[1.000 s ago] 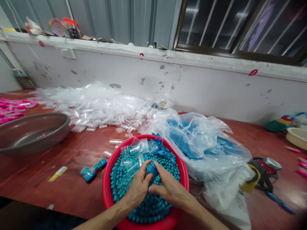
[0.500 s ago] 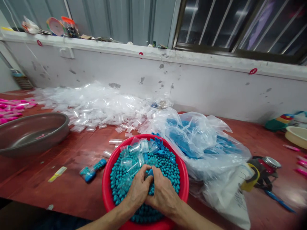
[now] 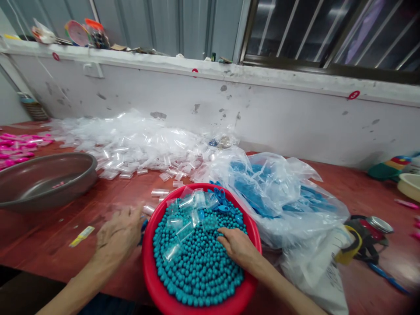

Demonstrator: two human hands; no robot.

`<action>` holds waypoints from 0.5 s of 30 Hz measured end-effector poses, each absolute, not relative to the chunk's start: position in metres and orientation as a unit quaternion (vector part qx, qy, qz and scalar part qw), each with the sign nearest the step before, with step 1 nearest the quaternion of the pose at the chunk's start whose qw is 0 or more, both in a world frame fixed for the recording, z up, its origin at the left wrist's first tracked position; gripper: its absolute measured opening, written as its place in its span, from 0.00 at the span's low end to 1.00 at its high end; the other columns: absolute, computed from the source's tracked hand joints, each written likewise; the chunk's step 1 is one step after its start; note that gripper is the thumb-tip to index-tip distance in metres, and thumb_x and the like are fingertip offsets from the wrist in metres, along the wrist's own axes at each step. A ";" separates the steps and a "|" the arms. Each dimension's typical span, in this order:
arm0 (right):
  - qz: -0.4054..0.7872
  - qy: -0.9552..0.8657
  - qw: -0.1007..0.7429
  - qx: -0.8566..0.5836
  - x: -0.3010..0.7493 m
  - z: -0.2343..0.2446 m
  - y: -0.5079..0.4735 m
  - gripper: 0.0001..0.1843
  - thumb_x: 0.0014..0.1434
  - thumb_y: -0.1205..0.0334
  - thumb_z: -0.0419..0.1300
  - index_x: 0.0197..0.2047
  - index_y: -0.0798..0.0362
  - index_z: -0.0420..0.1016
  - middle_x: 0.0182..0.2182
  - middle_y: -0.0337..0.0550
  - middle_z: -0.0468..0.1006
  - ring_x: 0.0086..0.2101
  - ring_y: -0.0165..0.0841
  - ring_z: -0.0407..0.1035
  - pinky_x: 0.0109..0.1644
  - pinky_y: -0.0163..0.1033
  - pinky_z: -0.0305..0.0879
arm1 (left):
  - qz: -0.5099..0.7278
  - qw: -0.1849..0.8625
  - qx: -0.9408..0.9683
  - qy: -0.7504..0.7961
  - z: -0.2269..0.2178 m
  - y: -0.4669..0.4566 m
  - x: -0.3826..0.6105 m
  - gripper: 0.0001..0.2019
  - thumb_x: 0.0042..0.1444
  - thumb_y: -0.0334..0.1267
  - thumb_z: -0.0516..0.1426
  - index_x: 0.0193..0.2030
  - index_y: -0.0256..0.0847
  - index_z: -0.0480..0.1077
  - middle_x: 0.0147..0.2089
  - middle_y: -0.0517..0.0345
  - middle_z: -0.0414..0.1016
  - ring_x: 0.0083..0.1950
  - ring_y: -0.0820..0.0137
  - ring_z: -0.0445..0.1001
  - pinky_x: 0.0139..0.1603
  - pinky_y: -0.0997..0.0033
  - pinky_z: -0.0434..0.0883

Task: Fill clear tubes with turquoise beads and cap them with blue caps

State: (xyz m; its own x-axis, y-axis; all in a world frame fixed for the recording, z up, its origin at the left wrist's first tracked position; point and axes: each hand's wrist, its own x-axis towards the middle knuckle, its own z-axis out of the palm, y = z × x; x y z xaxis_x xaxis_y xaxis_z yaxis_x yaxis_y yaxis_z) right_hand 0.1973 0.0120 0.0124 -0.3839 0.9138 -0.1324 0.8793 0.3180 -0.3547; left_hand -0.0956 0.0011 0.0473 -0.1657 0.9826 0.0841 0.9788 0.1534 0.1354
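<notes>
A red basin (image 3: 151,280) full of small teal balls (image 3: 200,271) stands at the table's front edge, with several clear plastic tubes (image 3: 179,223) and blue caps (image 3: 220,197) lying on the balls. My right hand (image 3: 238,246) rests on the balls at the basin's right side, fingers curled; what they hold, if anything, is hidden. My left hand (image 3: 120,232) is blurred, out over the red table just left of the basin, above the spot where filled blue tubes lay.
A grey metal basin (image 3: 42,181) sits at the left, pink pieces (image 3: 18,146) behind it. A heap of clear tubes (image 3: 131,142) lies along the wall. A clear bag of blue parts (image 3: 272,192) is right of the red basin, a lidded jar (image 3: 374,232) beyond.
Both hands were together over the balls, joined on a blue tube. Now the left hand has swung out left of the basin, and the right has dropped onto the balls.
</notes>
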 end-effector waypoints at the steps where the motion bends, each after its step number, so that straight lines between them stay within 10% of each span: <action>1: 0.175 -0.808 0.045 -0.561 0.198 0.012 0.015 0.14 0.60 0.59 0.47 0.44 0.50 0.70 0.37 0.45 0.77 0.40 0.37 0.69 0.41 0.36 0.60 | 0.076 0.004 0.658 0.749 0.048 0.002 -0.083 0.19 0.57 0.37 0.41 0.52 0.37 0.62 0.40 0.43 0.69 0.40 0.58 0.68 0.37 0.62 0.62; 6: 0.063 -0.799 0.067 -0.594 0.200 0.015 0.039 0.14 0.60 0.61 0.47 0.48 0.52 0.65 0.40 0.47 0.73 0.38 0.36 0.69 0.37 0.35 0.62 | 0.055 0.034 0.778 0.624 0.033 0.020 0.002 0.14 0.57 0.37 0.44 0.47 0.44 0.63 0.40 0.51 0.68 0.37 0.65 0.70 0.32 0.71 0.64; 15: 0.025 -0.825 0.023 -0.564 0.194 0.006 0.066 0.07 0.58 0.66 0.50 0.38 0.53 0.68 0.35 0.45 0.73 0.34 0.36 0.70 0.33 0.36 0.62 | 0.002 0.099 0.837 0.538 -0.011 0.026 0.053 0.17 0.54 0.26 0.42 0.46 0.36 0.65 0.45 0.44 0.69 0.46 0.59 0.68 0.46 0.56 0.64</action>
State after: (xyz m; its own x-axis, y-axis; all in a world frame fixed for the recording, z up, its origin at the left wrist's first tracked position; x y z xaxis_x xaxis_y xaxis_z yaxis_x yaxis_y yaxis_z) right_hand 0.1944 0.0664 0.0060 -0.3629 0.9318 0.0094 0.9295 0.3627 -0.0676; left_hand 0.0527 0.0262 -0.0111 0.4201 0.9015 -0.1036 0.9009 -0.4007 0.1668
